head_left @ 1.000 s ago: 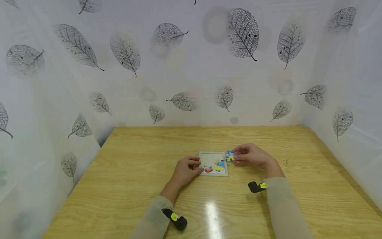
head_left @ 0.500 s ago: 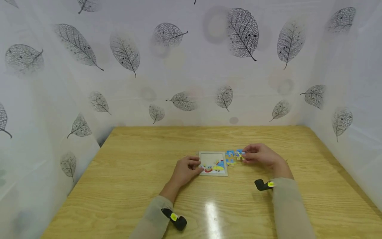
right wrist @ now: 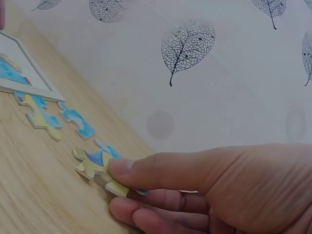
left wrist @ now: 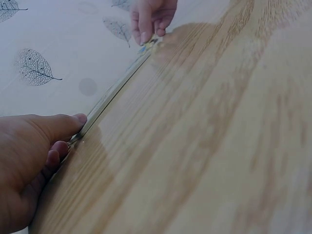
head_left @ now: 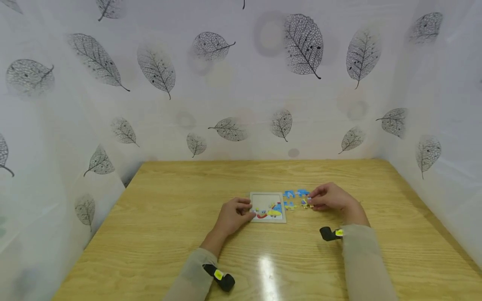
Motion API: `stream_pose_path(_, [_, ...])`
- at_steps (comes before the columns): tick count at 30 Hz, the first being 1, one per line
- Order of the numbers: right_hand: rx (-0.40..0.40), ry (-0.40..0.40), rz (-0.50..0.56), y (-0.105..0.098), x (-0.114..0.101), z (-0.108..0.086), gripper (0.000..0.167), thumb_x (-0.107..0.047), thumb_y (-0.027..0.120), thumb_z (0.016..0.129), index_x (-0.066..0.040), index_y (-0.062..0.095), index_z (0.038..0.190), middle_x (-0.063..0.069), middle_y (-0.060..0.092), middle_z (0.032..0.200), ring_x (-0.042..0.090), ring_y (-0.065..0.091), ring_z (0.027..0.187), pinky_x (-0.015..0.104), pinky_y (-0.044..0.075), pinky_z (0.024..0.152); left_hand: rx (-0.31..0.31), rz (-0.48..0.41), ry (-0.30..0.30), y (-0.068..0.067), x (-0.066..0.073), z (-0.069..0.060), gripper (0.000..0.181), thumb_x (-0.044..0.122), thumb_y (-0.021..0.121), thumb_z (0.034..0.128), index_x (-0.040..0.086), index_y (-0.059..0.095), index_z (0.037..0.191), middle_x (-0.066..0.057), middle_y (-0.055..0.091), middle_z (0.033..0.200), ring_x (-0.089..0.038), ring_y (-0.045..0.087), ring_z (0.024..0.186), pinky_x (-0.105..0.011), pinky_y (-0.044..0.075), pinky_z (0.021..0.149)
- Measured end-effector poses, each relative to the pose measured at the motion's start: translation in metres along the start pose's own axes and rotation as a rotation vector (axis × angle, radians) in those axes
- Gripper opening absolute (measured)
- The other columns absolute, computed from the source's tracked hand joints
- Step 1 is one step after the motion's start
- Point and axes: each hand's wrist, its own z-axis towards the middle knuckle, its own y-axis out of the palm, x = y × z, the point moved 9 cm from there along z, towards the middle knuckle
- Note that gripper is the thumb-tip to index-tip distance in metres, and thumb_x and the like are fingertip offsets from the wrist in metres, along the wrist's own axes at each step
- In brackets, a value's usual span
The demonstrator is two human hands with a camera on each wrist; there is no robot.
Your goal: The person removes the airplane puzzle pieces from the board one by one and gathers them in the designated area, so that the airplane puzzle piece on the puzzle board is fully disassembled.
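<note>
In the head view, my left hand (head_left: 234,214) grips the left edge of a square, pale-rimmed puzzle tray (head_left: 268,220), thumb on top. The tray's lower part holds joined pieces (head_left: 271,212) in red, yellow and blue; its upper part shows bare backing. My right hand (head_left: 333,198) is right of the tray and pinches a yellow jigsaw piece (right wrist: 92,161) with a blue patch between thumb and fingers, low over the table. Partly behind that piece in the right wrist view is a blue jigsaw piece (right wrist: 108,148). My right fingertips hide part of the pinched piece.
Between tray and right hand lie a blue-and-white jigsaw piece (head_left: 289,194) and a blue-and-yellow one (head_left: 289,205), the latter close to the tray's rim. A wooden table (head_left: 188,179) bears everything. Leaf-printed white cloth (head_left: 241,83) hangs behind and at both sides.
My right hand has moved right, away from the tray, with the yellow piece, then slightly nearer to me. The loose blue pieces now show more fully. My left hand stays on the tray.
</note>
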Motion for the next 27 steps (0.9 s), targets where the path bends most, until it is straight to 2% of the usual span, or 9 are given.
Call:
stream_pose_path(10, [0.056,0.066,-0.062,0.002,-0.006,-0.002,0.024,-0.008,0.075,0.088,0.007,0.067,0.104,0.008,0.072,0.091,0.015,0.069,0.072,0.031,0.059,0.069,-0.004,0.005,-0.009,0.000,0.000,-0.001,0.030,0.020,0.082,0.0835,0.003,0.077,0.107,-0.006,0.068,0.123,-0.008,0.058,0.083,-0.019,0.049,0.069])
stream_pose_path(19, [0.061,0.088,-0.103,0.005,-0.010,-0.004,0.024,-0.011,0.075,0.089,0.007,0.067,0.103,0.010,0.071,0.093,0.015,0.068,0.071,0.030,0.059,0.068,-0.006,-0.005,-0.008,0.000,0.000,0.000,0.028,0.019,0.082,0.0842,0.003,0.077,0.107,-0.007,0.068,0.123,-0.008,0.058,0.082,-0.018,0.049,0.069])
stream_pose_path(27, [0.079,0.116,-0.133,0.008,-0.016,-0.007,0.021,-0.007,0.075,0.087,0.007,0.066,0.099,0.009,0.068,0.088,0.015,0.065,0.069,0.029,0.058,0.066,-0.002,0.006,0.005,0.001,-0.001,-0.001,0.029,0.019,0.082,0.0836,0.002,0.077,0.106,-0.007,0.068,0.122,-0.008,0.058,0.081,-0.019,0.049,0.069])
